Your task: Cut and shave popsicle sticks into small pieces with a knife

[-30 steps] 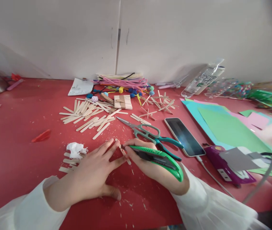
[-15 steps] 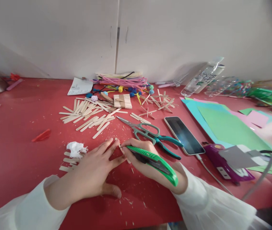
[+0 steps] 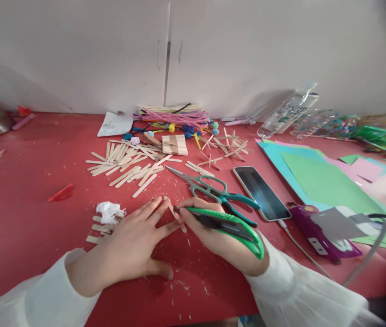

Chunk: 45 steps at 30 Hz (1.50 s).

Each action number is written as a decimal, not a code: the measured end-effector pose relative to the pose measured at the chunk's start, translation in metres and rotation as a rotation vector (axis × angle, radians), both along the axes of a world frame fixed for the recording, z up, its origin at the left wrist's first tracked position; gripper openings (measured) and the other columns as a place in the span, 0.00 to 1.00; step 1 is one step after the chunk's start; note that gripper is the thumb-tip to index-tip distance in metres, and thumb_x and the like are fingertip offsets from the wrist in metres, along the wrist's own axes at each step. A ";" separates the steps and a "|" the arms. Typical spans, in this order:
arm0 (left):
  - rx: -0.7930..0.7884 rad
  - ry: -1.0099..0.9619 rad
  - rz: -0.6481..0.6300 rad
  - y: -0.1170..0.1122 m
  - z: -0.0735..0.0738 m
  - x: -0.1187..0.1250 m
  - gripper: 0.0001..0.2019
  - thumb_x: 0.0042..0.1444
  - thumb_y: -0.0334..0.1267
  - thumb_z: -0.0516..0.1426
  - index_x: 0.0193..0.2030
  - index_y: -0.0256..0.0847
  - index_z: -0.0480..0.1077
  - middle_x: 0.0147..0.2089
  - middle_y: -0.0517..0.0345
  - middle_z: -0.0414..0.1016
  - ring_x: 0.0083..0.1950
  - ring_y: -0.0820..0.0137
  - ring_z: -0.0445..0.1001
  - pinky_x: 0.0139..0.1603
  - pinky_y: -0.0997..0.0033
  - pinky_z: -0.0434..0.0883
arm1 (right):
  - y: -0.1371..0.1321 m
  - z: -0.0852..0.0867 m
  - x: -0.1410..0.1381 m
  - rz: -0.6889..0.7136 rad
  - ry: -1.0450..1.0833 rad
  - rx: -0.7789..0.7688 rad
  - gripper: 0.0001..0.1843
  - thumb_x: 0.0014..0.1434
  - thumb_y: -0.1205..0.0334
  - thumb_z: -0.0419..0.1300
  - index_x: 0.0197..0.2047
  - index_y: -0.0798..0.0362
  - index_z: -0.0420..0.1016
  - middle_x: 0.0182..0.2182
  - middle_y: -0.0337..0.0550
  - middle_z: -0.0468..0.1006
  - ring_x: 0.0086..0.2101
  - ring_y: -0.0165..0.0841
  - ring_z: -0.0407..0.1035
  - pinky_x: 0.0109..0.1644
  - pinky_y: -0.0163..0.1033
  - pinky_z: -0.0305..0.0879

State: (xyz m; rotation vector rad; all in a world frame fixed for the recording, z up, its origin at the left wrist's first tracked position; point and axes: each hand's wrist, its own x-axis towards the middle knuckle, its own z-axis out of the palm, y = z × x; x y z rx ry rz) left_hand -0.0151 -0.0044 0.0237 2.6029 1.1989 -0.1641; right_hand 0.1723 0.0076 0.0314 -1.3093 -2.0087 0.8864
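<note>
My left hand [image 3: 138, 240] lies palm down on the red table, its fingers spread. Its fingertips press on a wooden craft stick [image 3: 177, 216] that slants away from me. In my right hand [image 3: 206, 227] is a green utility knife [image 3: 228, 229], gripped like a pen with its front end beside the stick. The blade tip is too small to make out. Left of my left hand, several short stick pieces [image 3: 96, 229] lie under a crumpled white tissue [image 3: 109, 211]. Wood shavings are strewn around both hands.
Grey-handled scissors [image 3: 206, 186] and teal-handled pliers [image 3: 238, 206] lie just beyond my right hand. A phone [image 3: 261, 193] with its cable, a purple power strip [image 3: 322, 231] and coloured paper [image 3: 322, 177] are at right. Loose craft sticks [image 3: 124, 159] are piled behind; a bottle [image 3: 286, 111] leans at the wall.
My right hand and the knife have shifted slightly right, away from the stick, uncovering more of it. My left hand stays pressed in place.
</note>
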 end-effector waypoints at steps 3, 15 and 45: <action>-0.008 0.008 0.003 0.000 0.001 0.000 0.40 0.44 0.66 0.54 0.63 0.52 0.58 0.69 0.47 0.44 0.68 0.46 0.44 0.61 0.47 0.57 | -0.001 0.002 -0.001 -0.009 0.008 -0.009 0.06 0.60 0.62 0.52 0.34 0.50 0.69 0.28 0.36 0.76 0.30 0.30 0.72 0.36 0.35 0.71; 0.006 -0.023 -0.002 0.000 0.001 0.000 0.38 0.44 0.65 0.55 0.60 0.47 0.63 0.69 0.44 0.44 0.68 0.46 0.44 0.61 0.46 0.55 | 0.004 -0.005 -0.002 0.190 -0.060 0.104 0.09 0.59 0.66 0.49 0.33 0.52 0.70 0.26 0.40 0.75 0.26 0.30 0.70 0.32 0.35 0.66; -0.013 0.016 -0.016 0.000 0.000 -0.001 0.41 0.46 0.67 0.52 0.64 0.50 0.54 0.70 0.43 0.40 0.68 0.47 0.41 0.61 0.45 0.55 | 0.008 -0.006 0.004 0.125 -0.031 0.074 0.08 0.58 0.65 0.52 0.35 0.52 0.72 0.31 0.39 0.78 0.31 0.30 0.74 0.36 0.35 0.69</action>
